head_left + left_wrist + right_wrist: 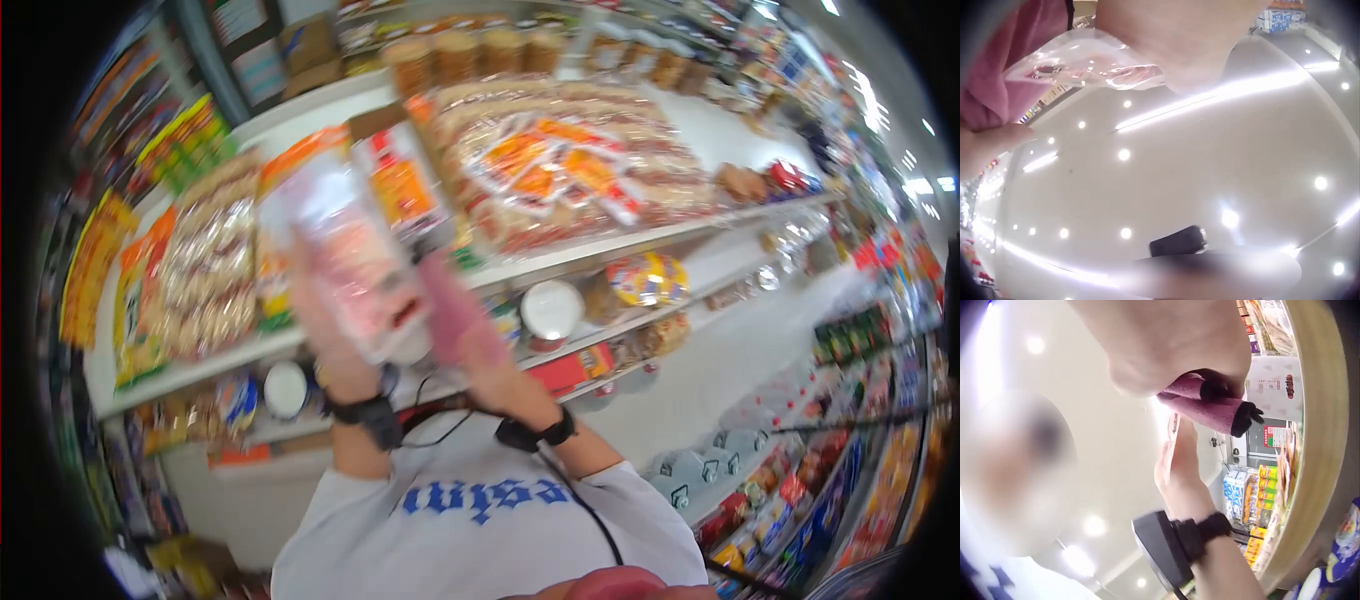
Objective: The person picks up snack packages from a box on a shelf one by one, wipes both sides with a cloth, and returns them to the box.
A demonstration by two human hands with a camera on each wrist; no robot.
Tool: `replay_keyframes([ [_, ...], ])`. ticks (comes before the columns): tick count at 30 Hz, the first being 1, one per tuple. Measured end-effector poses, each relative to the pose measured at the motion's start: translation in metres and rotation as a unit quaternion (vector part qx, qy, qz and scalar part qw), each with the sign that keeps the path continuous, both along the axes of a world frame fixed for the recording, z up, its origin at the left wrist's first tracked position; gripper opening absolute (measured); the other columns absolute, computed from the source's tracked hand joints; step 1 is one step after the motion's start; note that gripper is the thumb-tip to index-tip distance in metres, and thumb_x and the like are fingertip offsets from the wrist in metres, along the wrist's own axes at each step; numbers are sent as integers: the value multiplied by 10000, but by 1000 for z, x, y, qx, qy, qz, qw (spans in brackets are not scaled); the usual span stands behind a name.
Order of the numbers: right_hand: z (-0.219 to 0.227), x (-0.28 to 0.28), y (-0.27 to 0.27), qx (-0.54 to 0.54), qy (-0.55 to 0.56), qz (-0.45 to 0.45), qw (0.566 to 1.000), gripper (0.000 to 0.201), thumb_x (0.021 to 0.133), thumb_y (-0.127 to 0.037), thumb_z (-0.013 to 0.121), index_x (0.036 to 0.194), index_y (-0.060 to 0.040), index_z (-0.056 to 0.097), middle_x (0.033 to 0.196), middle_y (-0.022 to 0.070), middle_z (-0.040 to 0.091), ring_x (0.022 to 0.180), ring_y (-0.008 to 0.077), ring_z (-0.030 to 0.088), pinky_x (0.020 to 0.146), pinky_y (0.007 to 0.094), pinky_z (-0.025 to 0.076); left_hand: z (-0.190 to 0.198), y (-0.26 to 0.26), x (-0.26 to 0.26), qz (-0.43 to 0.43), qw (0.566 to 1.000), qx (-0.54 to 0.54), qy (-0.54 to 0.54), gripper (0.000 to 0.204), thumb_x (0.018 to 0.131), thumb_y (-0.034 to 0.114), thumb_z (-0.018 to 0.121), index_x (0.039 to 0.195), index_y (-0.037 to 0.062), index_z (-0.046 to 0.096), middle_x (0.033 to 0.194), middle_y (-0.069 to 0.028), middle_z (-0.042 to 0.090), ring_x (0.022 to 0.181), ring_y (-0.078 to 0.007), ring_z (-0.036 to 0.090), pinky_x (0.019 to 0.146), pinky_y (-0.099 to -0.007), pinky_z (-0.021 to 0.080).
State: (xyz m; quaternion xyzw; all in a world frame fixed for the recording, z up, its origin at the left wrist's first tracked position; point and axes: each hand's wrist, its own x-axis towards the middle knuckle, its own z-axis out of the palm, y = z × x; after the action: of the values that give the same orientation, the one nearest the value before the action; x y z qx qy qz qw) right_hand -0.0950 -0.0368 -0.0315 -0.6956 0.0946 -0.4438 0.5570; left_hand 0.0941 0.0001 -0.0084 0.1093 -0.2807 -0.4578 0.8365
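A clear plastic packet (355,255) with pinkish contents stands tilted in front of the shelf, gripped by my left hand (322,315). In the left wrist view the packet's shiny film (1079,62) shows beside that hand (1179,40). My right hand (492,372) holds a folded mauve cloth (455,315) close to the packet's right side. From the right wrist, the cloth (1210,412) sticks out from under the curled right hand (1179,344), and the left hand (1180,469) is behind it with the packet edge-on.
The white shelf (560,262) before me bears bagged goods (205,260), an open carton (400,175) of orange-and-white packets and a broad pile of clear-wrapped food (640,130). Jars (550,312) stand on the shelf below. Bottles and more stocked shelves line the right.
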Motion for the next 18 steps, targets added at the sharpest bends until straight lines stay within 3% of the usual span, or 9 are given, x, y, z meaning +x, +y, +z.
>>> replay_keyframes([
  [2, -27, -8, -14, 231, -17, 67, 971, 622, 1089, -465, 263, 1456, 18, 400, 1410, 134, 500, 1326, 208, 473, 1097, 327, 374, -17, -19, -24, 295, 929, 202, -101, 440, 1024, 296, 559, 1348, -1, 536, 1215, -109, 627, 1049, -168, 633, 914, -330, 530],
  [3, -41, -12, -22, 345, -36, 80, 934, 638, 1093, -478, 244, 1455, 28, 385, 1338, 120, 564, 1266, 181, 533, 1059, 306, 424, 2, -14, -43, 286, 922, 216, -144, 423, 1017, 243, 572, 1360, -1, 530, 1247, -110, 608, 1108, -158, 594, 958, -322, 500],
  [4, -10, -6, -18, 357, -130, 143, 914, 539, 1101, -345, 344, 1492, 26, 345, 1357, 102, 550, 1256, 167, 536, 1071, 319, 421, 26, -12, -54, 272, 917, 225, -185, 414, 1010, 191, 584, 1372, -1, 524, 1279, -111, 590, 1167, -148, 556, 1003, -314, 470],
  [7, 6, 1, -11, 159, -12, -6, 987, 563, 1047, -168, 502, 1530, 25, 287, 1418, 104, 526, 1275, 169, 526, 1056, 329, 432, 42, -10, -50, 221, 898, 217, -311, 458, 1000, 150, 592, 1404, -27, 469, 1390, -131, 505, 1277, -170, 478, 1052, -333, 434],
  [10, 7, -6, -18, 166, 32, -70, 983, 568, 1027, -73, 507, 1543, 7, 284, 1416, 126, 533, 1261, 185, 542, 1043, 348, 444, 23, -24, -48, 404, 803, 169, -404, 657, 989, 116, 609, 1542, 10, 271, 1389, -123, 505, 1309, -194, 463, 1103, -333, 375],
  [11, 10, -5, -18, 187, 39, -101, 976, 562, 1022, -67, 504, 1539, 6, 297, 1431, 142, 526, 1267, 199, 542, 1037, 358, 449, 19, -19, -47, 358, 787, 180, -469, 668, 1022, 217, 580, 1550, 17, 223, 1385, -123, 495, 1303, -197, 465, 1097, -326, 378],
  [14, -2, -2, -20, -77, 114, -151, 979, 553, 962, -36, 524, 1498, 0, 391, 1506, 249, 432, 1387, 313, 450, 1103, 473, 375, 16, -14, -73, 131, 906, 163, -369, 644, 1031, 287, 558, 1521, -6, 262, 1466, -120, 414, 1312, -184, 426, 1113, -341, 349],
  [15, 5, 4, -13, -201, 126, -168, 957, 554, 944, -37, 533, 1485, -3, 415, 1513, 264, 413, 1411, 342, 417, 1122, 498, 345, 16, -12, -70, 121, 924, 183, -313, 591, 1034, 301, 551, 1479, -10, 318, 1409, -108, 464, 1259, -177, 465, 1078, -328, 377],
  [18, 6, 6, -3, -320, 155, -130, 926, 552, 903, -76, 563, 1444, -10, 477, 1543, 254, 370, 1463, 407, 310, 1177, 549, 230, 18, -14, -54, 80, 959, 231, -144, 479, 1043, 342, 533, 1353, -20, 488, 1237, -73, 613, 1102, -154, 583, 973, -290, 461],
])
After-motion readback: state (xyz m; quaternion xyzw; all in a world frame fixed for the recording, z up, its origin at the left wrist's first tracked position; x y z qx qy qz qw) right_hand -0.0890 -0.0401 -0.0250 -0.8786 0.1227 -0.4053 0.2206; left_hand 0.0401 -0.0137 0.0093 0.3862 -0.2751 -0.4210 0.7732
